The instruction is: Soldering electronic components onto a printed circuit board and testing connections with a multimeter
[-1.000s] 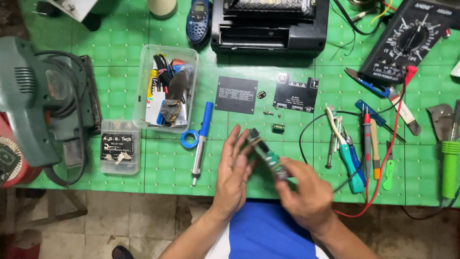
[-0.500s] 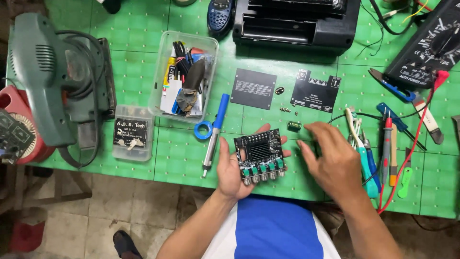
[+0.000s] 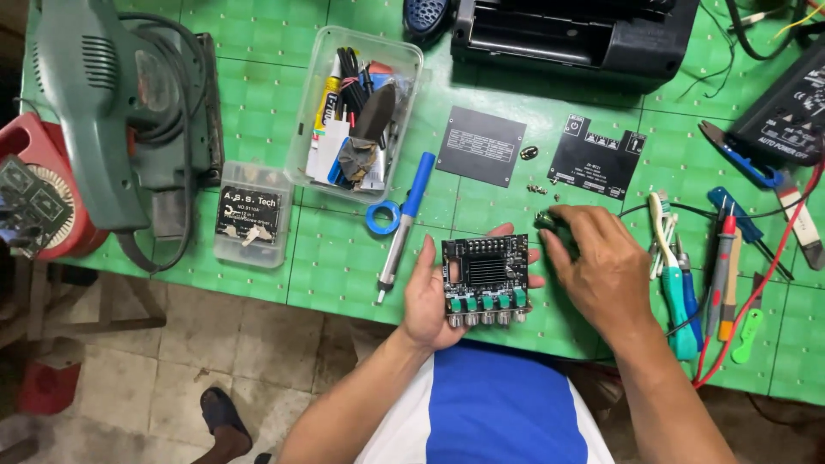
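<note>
On green mat point(image 3: 344, 258) | left hand point(image 3: 430, 296) grasping circuit board point(image 3: 484, 279) | right hand point(image 3: 601, 271) pinching small part point(image 3: 545, 221) | screwdriver point(image 3: 402, 225) beside

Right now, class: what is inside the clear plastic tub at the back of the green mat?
The clear plastic tub holds a yellow glue tube, black cables and a dark brush-like tool. Whatever lies beneath that pile is covered.

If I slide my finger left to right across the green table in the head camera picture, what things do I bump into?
Green power sander → small clear lidded box → clear tub of odds and ends → blue-handled tool → circuit board in left hand → right hand → pliers.
</note>
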